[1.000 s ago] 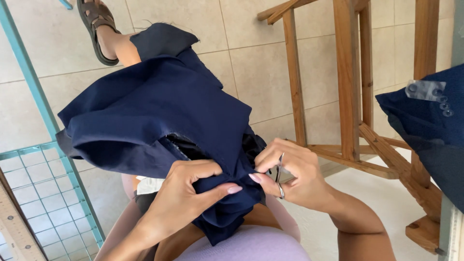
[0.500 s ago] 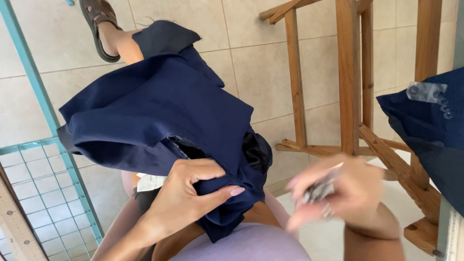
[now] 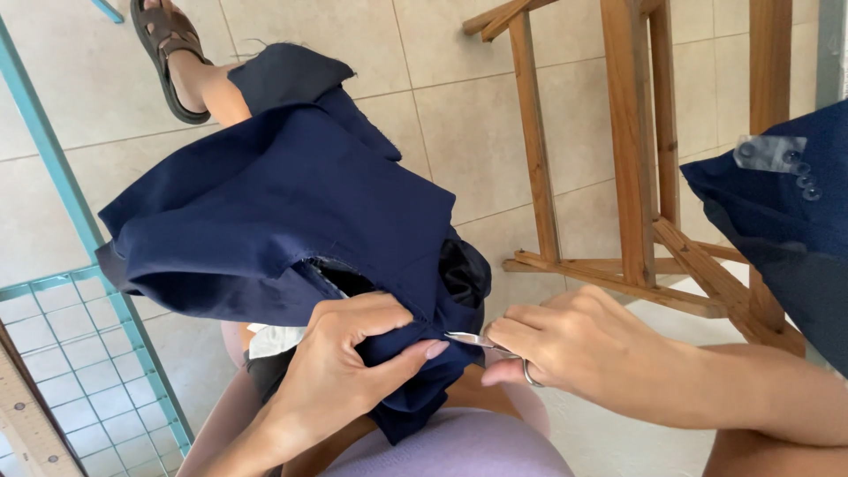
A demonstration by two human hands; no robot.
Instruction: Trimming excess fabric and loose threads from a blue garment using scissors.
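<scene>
A dark navy garment point(image 3: 283, 212) lies over my lap and outstretched leg. My left hand point(image 3: 349, 367) pinches a fold of its lower edge between thumb and fingers. My right hand point(image 3: 579, 349) grips a small pair of metal scissors point(image 3: 481, 341), one finger through a ring handle, the blades pointing left and touching the cloth right beside my left thumb. A black lining point(image 3: 464, 269) shows inside the garment just above the blades.
A wooden frame point(image 3: 632, 177) with slanted legs stands on the tiled floor point(image 3: 459, 97) at the right. Another navy cloth point(image 3: 782, 230) with clear snap buttons hangs at the far right. A teal wire rack point(image 3: 79, 336) is at the left. My sandalled foot point(image 3: 172, 53) rests at the top.
My right hand had pulled away to the right with the scissors; it has come back, and the blades are at the cloth by my left thumb. My left hand kept its grip.
</scene>
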